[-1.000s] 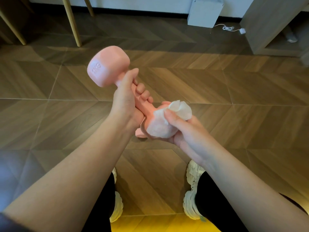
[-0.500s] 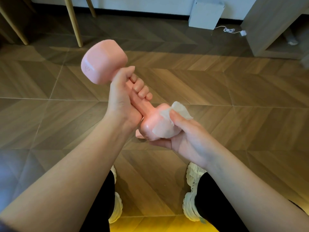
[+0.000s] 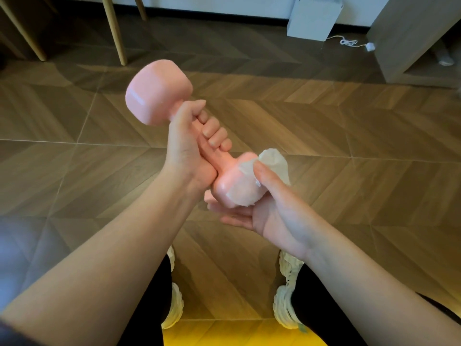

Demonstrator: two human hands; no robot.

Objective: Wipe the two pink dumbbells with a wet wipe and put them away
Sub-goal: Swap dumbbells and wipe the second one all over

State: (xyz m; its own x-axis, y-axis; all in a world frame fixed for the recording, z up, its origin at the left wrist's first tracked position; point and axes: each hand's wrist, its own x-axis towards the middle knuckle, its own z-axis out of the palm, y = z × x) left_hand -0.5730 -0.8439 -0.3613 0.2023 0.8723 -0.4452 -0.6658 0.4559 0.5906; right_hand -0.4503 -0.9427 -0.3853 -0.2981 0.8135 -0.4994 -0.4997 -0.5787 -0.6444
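One pink dumbbell (image 3: 157,93) is held in the air in front of the person, above the wood-patterned floor (image 3: 349,126), and it lies on a slant: one head is up and away to the left, the other lower, nearer and to the right. The left hand (image 3: 189,148) has a closed grip on the bar between the two heads, with the fingers curled right round it and the thumb lying up along the bar toward the upper head. The lower head sits in the right hand (image 3: 274,213). A white wet wipe (image 3: 245,186) is draped over that head, and the right thumb presses it against the pink surface while the fingers reach along underneath, so the grip clamps the wipe and the head between thumb and fingers. A loose bunch of the wipe sticks out past the thumb on the far side. Below the arms are black trouser legs and two white shoes (image 3: 284,298) planted on the floor. Pale wooden furniture legs (image 3: 115,31) stand at the far left. By the far wall there is a white box (image 3: 314,18), a white cable (image 3: 348,42) lying just beside it, and a light wooden cabinet (image 3: 409,36) at the far right.
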